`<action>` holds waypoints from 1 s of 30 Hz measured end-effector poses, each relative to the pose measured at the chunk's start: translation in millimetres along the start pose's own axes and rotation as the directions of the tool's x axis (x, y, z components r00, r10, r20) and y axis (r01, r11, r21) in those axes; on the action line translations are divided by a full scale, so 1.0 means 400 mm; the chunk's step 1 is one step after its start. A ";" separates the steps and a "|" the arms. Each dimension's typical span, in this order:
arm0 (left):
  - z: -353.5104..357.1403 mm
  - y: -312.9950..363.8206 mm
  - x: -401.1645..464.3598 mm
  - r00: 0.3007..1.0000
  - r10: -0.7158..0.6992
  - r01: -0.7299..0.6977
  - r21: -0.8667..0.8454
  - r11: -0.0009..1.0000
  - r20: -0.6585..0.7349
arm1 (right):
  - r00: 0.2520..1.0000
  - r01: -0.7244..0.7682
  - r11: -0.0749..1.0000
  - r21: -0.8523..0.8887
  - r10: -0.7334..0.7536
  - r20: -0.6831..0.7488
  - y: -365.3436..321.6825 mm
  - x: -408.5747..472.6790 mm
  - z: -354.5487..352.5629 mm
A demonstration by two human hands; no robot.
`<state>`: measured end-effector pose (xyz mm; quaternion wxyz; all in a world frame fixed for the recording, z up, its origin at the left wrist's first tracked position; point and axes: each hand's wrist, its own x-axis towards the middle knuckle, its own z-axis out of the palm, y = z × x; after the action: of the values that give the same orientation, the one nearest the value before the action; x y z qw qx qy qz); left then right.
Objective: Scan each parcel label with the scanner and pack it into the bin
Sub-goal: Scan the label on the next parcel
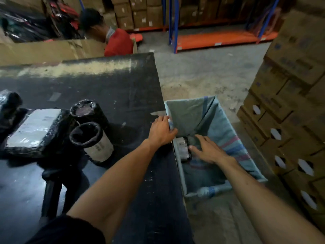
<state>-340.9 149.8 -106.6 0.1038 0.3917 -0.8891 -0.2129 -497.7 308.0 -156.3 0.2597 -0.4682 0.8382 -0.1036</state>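
Observation:
A blue-green woven sack bin [228, 120] stands open on a frame beside the black table [105, 88]. My left hand [161, 130] grips the bin's near rim at the table edge. Inside the bin my right hand [207, 150] reaches down with fingers spread, its thumb touching a black-wrapped parcel [182, 148] with a white label. On the table's left lie a flat black parcel [35, 129] with a white label, two black-wrapped cylinder parcels [86, 110] [95, 143] and a dark scanner-like handle [51, 187] near the front.
Stacked cardboard boxes [290, 103] rise close to the right of the bin. A person in a red shirt [117, 43] crouches behind the table by a large carton. Blue and orange racking [219, 37] with boxes fills the back.

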 end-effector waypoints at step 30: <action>-0.618 -0.824 -0.375 0.818 -0.575 0.572 0.073 0.817 0.028 | 0.986 0.160 0.986 0.048 -0.162 0.030 -1.049 -0.289 0.376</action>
<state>61.7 -11.1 -41.3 0.0012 0.6389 -0.7382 -0.2162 -61.6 189.0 -69.1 0.2751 -0.5300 0.7906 -0.1354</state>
